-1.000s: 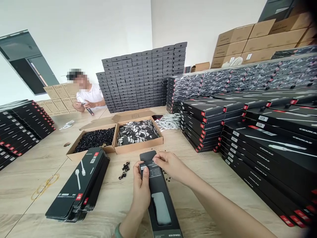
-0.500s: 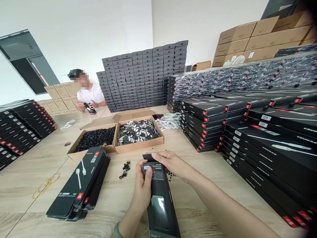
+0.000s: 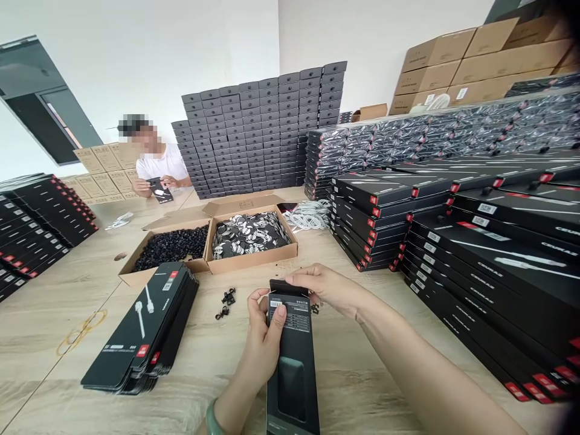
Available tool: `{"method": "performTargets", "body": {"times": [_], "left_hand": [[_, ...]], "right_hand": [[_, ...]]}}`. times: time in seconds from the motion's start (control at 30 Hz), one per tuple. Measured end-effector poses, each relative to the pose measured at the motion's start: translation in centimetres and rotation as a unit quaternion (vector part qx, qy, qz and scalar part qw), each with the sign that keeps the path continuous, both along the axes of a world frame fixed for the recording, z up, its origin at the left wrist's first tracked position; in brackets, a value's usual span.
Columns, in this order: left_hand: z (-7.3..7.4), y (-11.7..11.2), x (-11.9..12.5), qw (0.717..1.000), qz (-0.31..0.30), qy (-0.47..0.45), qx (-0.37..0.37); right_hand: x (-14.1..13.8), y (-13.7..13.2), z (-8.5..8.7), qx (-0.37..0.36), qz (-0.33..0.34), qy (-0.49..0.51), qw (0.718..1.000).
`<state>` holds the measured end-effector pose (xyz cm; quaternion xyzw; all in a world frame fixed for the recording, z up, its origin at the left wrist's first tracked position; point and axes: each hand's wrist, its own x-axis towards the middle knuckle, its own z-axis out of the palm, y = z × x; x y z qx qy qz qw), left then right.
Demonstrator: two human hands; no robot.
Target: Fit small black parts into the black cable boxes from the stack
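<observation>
My left hand grips the side of a tall black retail box, which has a barcode label and printed text near its top and a dark window lower down. My right hand pinches the box's top end flap between thumb and fingers. A green bangle circles my left wrist. Small black plastic clips lie on the wooden table just left of the box. A few more bits sit under my right hand.
Two open cardboard trays hold black loose parts and black-and-white printed pieces. A stack of flat black packaging lies left of my hands. Tall stacks of black boxes fill the right. Across the table, a co-worker holds a black box.
The box has shifted slightly up and to the left in view, and its top flap now sits closer to closed. My right hand has moved up along the top end.
</observation>
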<state>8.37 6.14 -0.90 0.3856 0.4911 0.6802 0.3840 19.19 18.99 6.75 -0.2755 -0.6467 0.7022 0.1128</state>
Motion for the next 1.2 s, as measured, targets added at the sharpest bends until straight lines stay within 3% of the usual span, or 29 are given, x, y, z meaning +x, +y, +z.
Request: {"method": "performTargets", "body": {"times": [0.17, 0.37, 0.8, 1.03, 1.2], "left_hand": [[-0.2, 0.2, -0.4, 1.000, 0.027, -0.010, 0.002], [-0.1, 0.2, -0.5, 1.000, 0.007, -0.006, 0.013], [-0.3, 0.1, -0.5, 1.000, -0.012, -0.013, 0.011], [-0.9, 0.2, -0.7, 1.000, -0.025, 0.001, -0.004], [-0.2, 0.0, -0.7, 0.999, -0.028, 0.016, -0.017]], "right_hand": [[-0.3, -0.3, -0.1, -0.031, 0.008, -0.013, 0.999], [-0.6, -0.6, -0.3, -0.002, -0.031, -0.010, 0.999], [-1.3, -0.8, -0.8, 0.130, -0.081, -0.049, 0.987], [-1.2, -0.8, -0.5, 0.215, -0.088, -0.084, 0.969], [-1.3, -1.3, -0.7, 0.307, -0.071, -0.115, 0.942]]}}
